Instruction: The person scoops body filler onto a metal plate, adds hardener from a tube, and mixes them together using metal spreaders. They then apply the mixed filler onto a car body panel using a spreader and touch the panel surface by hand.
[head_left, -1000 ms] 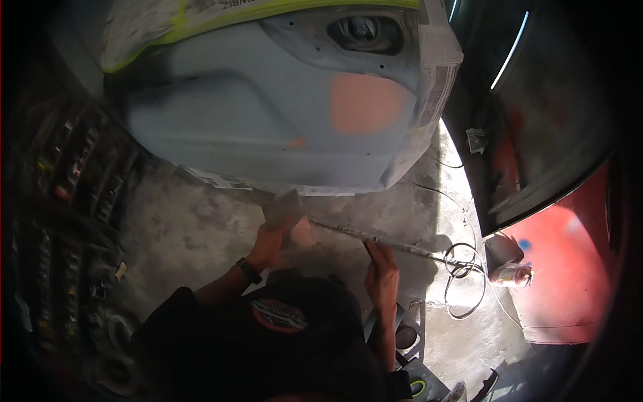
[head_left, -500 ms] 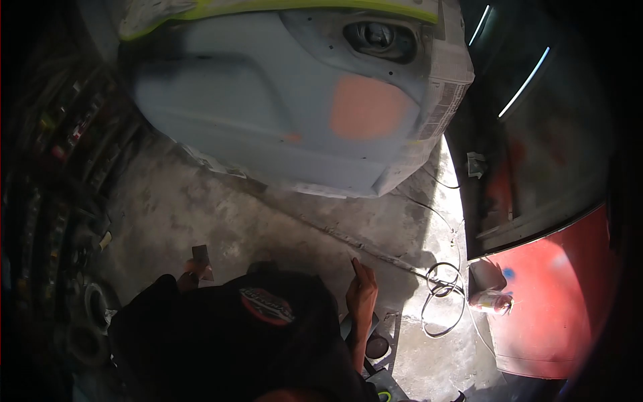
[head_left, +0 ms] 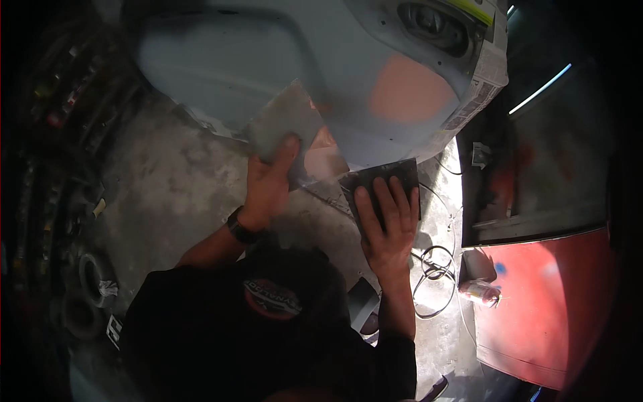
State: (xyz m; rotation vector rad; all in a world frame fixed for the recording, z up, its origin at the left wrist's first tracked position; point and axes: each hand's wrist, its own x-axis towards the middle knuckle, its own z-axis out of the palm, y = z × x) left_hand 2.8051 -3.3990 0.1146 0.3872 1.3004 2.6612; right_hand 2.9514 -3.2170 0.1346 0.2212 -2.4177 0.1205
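My left hand [head_left: 271, 177] grips a flat, square grey sheet [head_left: 280, 120], with the thumb lying on top. Peach-orange areas show at the sheet's lower right corner; whether they are a coating or a reflection I cannot tell. My right hand [head_left: 388, 221] holds a flat black rectangular sheet [head_left: 410, 175], its fingers stretched across the face and the thumb hidden. Both sheets are in front of the grey car bumper [head_left: 228, 74], which carries a peach-orange patch [head_left: 412, 90]. I cannot tell whether either sheet touches it.
Newspaper masking [head_left: 485, 80] covers the bumper's right side. A looped hose [head_left: 435, 271] lies on the concrete floor [head_left: 161, 181]. To the right are a red panel [head_left: 529, 308] and a can-like container [head_left: 479, 293]. Cluttered shelves [head_left: 63, 100] stand at left.
Both hands have risen and come forward in front of the bumper. The sheets now show broadly, where earlier only a small dark piece showed at each hand. The view has shifted slightly.
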